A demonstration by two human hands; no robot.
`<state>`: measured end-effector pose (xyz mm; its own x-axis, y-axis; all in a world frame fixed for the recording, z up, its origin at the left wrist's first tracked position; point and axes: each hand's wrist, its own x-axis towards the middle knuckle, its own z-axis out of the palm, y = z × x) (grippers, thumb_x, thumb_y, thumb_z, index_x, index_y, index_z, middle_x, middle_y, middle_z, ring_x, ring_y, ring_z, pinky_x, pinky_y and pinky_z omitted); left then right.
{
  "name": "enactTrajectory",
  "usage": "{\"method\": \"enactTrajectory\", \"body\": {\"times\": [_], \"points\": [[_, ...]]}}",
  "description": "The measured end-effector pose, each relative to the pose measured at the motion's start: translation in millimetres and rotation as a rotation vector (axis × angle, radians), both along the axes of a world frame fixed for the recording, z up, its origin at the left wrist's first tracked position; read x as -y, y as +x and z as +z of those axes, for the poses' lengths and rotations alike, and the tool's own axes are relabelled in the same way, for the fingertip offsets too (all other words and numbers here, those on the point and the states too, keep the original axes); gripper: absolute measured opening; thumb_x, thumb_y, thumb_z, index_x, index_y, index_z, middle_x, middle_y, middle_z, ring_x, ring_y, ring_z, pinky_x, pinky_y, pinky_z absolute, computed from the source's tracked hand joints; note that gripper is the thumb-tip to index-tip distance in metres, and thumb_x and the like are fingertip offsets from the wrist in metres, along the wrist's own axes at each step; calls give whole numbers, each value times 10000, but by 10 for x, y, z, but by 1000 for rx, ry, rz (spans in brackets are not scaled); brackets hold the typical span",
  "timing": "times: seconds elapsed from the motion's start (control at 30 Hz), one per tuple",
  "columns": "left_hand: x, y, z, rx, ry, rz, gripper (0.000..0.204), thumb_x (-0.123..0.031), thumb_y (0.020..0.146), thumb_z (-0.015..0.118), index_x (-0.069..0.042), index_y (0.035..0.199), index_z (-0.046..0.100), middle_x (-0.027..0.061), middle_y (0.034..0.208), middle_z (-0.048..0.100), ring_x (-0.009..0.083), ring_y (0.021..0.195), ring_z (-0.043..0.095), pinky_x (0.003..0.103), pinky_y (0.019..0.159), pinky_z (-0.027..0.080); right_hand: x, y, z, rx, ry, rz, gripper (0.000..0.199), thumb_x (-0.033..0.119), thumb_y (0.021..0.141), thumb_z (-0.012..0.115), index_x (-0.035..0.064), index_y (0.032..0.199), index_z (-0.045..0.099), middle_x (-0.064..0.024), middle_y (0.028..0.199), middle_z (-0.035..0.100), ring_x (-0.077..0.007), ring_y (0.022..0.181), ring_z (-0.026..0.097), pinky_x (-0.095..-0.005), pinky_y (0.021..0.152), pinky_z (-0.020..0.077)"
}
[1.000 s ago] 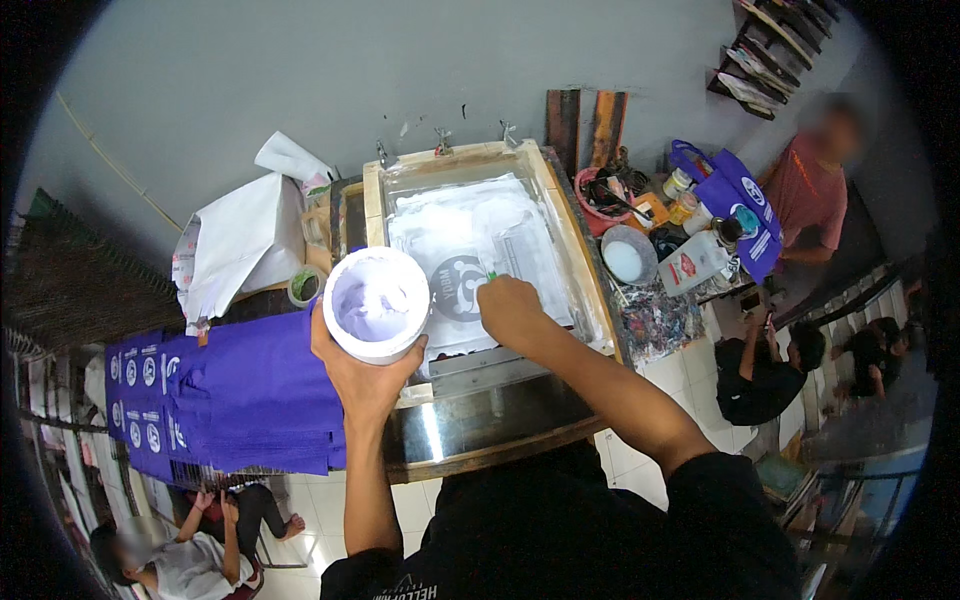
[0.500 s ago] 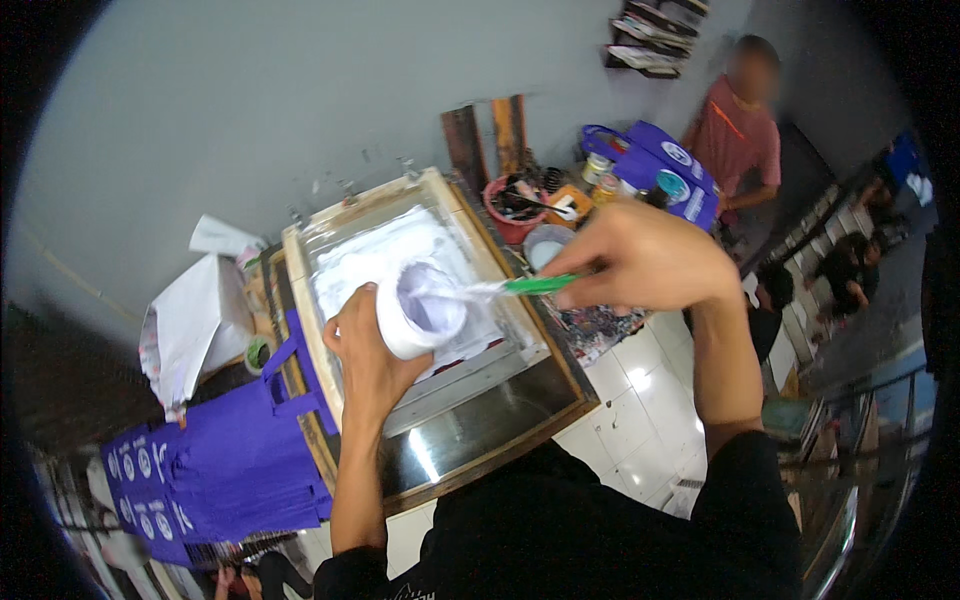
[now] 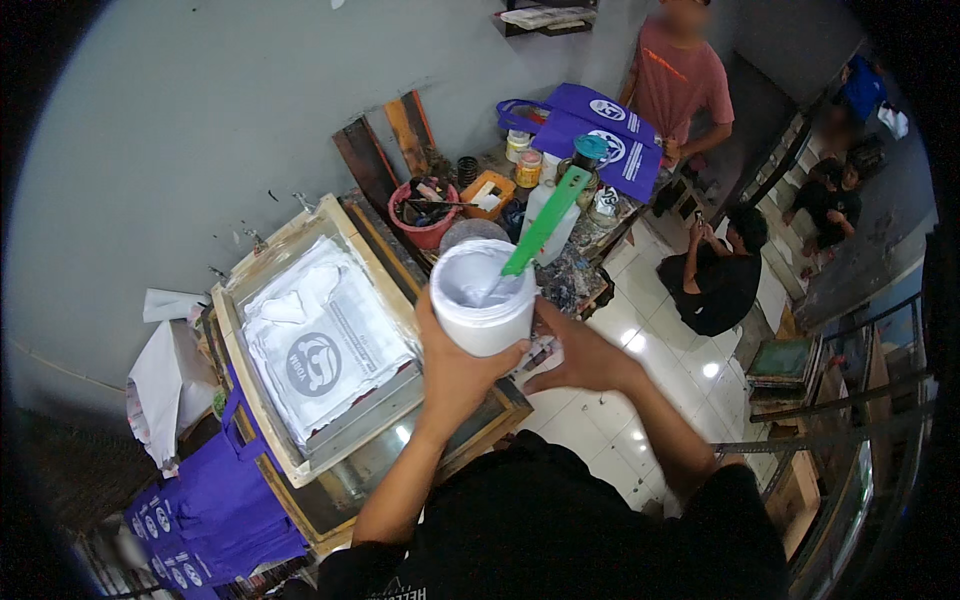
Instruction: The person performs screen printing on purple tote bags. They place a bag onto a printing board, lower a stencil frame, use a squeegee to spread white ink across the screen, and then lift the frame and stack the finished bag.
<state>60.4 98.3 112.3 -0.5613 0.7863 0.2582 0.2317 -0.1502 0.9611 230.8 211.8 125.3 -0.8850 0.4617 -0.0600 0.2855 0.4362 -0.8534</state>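
My left hand [image 3: 462, 385] is wrapped round a white plastic tub [image 3: 485, 328] from its left and near side, holding it up. Thick white ink or paste coats the inside. A green-handled spatula [image 3: 547, 222] leans in the tub, its lower end in the paste and its handle rising to the right. My right hand [image 3: 590, 355] is just right of the tub, fingers and thumb apart; whether a fingertip touches the tub I cannot tell. Left of the tub lies a wood-framed printing screen [image 3: 257, 390], white paste spread over its mesh and a round printed emblem showing.
Purple bags [image 3: 220, 490] hang at the left of the table. Behind the tub stand a red bowl [image 3: 425, 236] of tools, an orange tray [image 3: 487, 195], small jars [image 3: 528, 168] and more purple bags [image 3: 612, 150]. One person [image 3: 682, 85] stands at the back; others sit right.
The tub has moved right, off from above the screen, and is more upright. My right hand has let go of the spatula, which now rests in the tub. The view has shifted.
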Motion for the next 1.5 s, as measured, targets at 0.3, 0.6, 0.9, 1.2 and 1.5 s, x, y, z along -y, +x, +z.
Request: {"method": "enactTrajectory", "body": {"times": [0.3,0.6,0.9,1.2,1.5], "points": [[-390,352,-524,-477,-380,-516,1073,-322,823,843,66,1581,188,324,1590,327,442,1493,315,479,1231,248,-341,369,-1923,-303,44,-591,1170,373,601,988,-39,1479,334,-230,1369,593,-348,1258,604,-445,1070,473],[921,-88,-287,-449,-504,-1,776,-277,952,734,-14,1575,353,205,1597,416,338,1486,374,423,1247,206,-621,-213,-2343,-254,-7,-772,986,337,652,943,-33,1407,428,-251,1318,575,-408,1244,568,-482,1046,463],[1902,-472,-335,-789,-780,327,684,-336,872,763,-1,1423,537,193,1538,466,385,1502,315,552,1225,192,-715,-210,-2790,73,391,-666,758,283,629,937,-37,1204,561,-244,1145,623,-436,1093,593,-502,948,466],[2384,-757,-435,-827,-692,390,426,-231,811,806,-77,1195,707,87,1230,650,332,1272,519,490,1076,363,-398,-89,-1077,256,344,-478,388,388,860,805,10,914,739,-205,837,698,-359,743,684,-492,702,521],[2395,-1256,-323,-954,-574,128,243,-168,876,747,-40,1083,731,69,1029,705,244,1116,608,442,999,394,854,-1590,-739,-163,681,520,373,249,807,788,40,1098,685,-128,1017,661,-337,976,620,-438,870,505]]}}
